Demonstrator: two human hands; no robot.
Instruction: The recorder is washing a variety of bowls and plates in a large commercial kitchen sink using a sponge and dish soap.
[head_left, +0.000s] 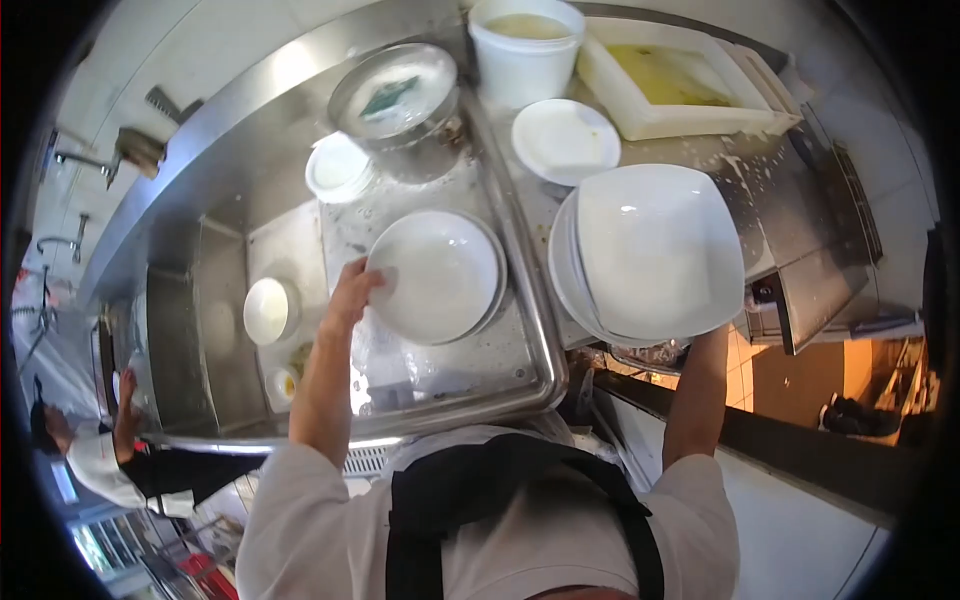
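Observation:
My left hand (360, 286) grips the left rim of a round white dish (435, 277), with the thumb over its edge. Under that dish shows the rim of another, above the steel sink surface (450, 375). My right forearm (697, 397) reaches behind a square white dish (660, 251), supporting it at its near right side; the fingers are hidden. Rounded white dishes (564, 262) show beneath the square one, at its left. Left of my left hand a small white bowl (266, 311) stands in the sink, near a smaller white dish (281, 387) with yellow residue.
A steel pot (420, 150) of sudsy water holds a green pad. Beside it are small white dishes (339, 169). A white bucket (525, 67), a white plate (566, 142) and a tub of yellowish liquid (675, 82) stand at the back. Another person (97, 457) works at far left.

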